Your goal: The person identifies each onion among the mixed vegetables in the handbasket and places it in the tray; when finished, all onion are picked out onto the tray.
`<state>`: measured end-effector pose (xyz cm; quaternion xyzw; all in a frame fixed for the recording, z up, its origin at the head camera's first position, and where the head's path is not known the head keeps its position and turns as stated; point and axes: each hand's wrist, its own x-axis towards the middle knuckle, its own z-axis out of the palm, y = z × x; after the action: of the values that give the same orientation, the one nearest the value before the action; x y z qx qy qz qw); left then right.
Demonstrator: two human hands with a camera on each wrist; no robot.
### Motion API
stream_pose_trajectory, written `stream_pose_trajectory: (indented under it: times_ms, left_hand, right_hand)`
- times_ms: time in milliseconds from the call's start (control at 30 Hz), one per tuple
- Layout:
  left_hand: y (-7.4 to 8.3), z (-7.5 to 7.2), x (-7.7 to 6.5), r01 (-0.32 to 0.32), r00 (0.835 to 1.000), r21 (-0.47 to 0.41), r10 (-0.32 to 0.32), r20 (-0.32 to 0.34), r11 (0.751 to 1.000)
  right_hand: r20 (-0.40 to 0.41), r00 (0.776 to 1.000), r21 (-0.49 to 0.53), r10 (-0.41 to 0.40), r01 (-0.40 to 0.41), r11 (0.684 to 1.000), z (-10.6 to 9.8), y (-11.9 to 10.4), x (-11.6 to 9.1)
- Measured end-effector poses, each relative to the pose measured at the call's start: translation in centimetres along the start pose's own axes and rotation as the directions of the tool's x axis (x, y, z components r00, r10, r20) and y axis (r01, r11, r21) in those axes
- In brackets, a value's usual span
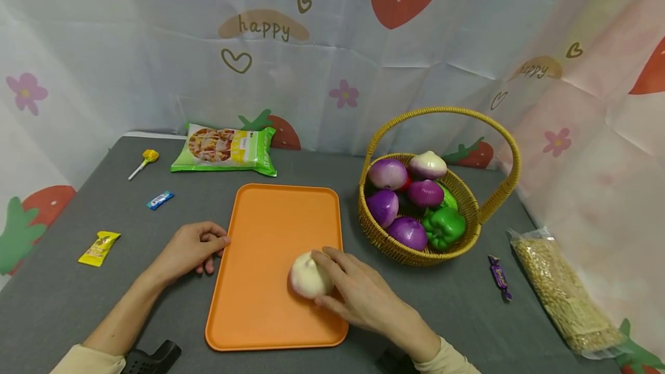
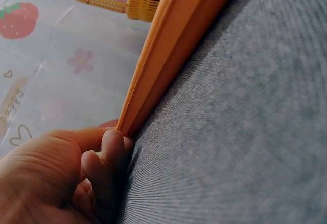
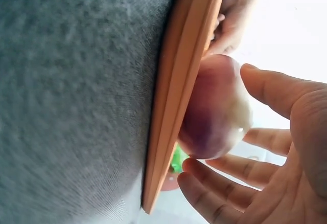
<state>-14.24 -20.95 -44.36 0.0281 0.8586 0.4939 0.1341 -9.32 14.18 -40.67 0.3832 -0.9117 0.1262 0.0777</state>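
Note:
A purple-and-white onion [image 1: 310, 276] sits on the orange tray [image 1: 280, 212], toward its near right part. My right hand [image 1: 358, 290] reaches over it from the right, fingertips at its top and side. The right wrist view shows the thumb [image 3: 271, 86] and spread fingers around the onion [image 3: 217, 109], with a gap at the thumb. At the tray's left edge, my left hand [image 1: 189, 250] pinches the rim between thumb and fingers, as the left wrist view shows at the tray's corner [image 2: 153, 75].
A yellow wicker basket [image 1: 387, 244] of purple onions and green peppers stands right of the tray. Behind lies a green food packet [image 1: 223, 149]. A lollipop [image 1: 149, 156] and wrapped sweets [image 1: 98, 249] lie left; a purple-wrapped sweet [image 1: 499, 277] and a bag of grains [image 1: 566, 293] lie right.

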Motion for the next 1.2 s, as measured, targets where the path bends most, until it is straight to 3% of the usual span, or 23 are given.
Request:
stream_pose_trajectory:
  times_ms: [167,367,600,733,833,933,1067,1200]
  left_hand:
    - [0.0,0.0,0.0,-0.017,1.0,-0.001,0.017,0.005,1.0]
    - [-0.3,-0.2,-0.1,-0.022,1.0,0.008,0.022,0.003,1.0]
    - [-0.3,-0.1,0.1,-0.028,1.0,0.002,0.028,0.004,1.0]
    - [-0.4,0.0,0.2,-0.023,1.0,-0.002,0.023,0.003,1.0]
    - [-0.3,0.1,0.3,-0.016,1.0,-0.004,0.016,0.002,1.0]
    - [-0.4,0.3,0.5,-0.011,1.0,-0.012,0.011,0.005,1.0]
    - [-0.4,0.3,0.4,-0.01,1.0,-0.02,0.01,0.004,1.0]
    - [-0.4,0.1,0.2,-0.011,1.0,-0.016,0.011,-0.004,1.0]
  right_hand:
    - [-0.033,0.999,0.01,0.028,-0.028,1.0,-1.2,0.3,-0.1]
    - [-0.165,0.986,-0.012,0.012,-0.014,1.0,-3.5,1.4,0.0]
    - [-0.327,0.944,-0.05,0.027,-0.046,0.998,-8.1,4.4,0.9]
    - [-0.383,0.917,-0.077,0.113,-0.154,0.985,-10.8,7.7,2.1]
    - [-0.353,0.909,-0.087,0.221,-0.267,0.96,-12.3,10.6,2.9]
    - [-0.232,0.901,-0.1,0.368,-0.398,0.912,-13.5,13.2,3.5]
    - [-0.052,0.853,-0.139,0.519,-0.521,0.842,-14.5,15.6,4.7]
    - [0.071,0.804,-0.169,0.59,-0.574,0.801,-14.5,17.4,6.0]
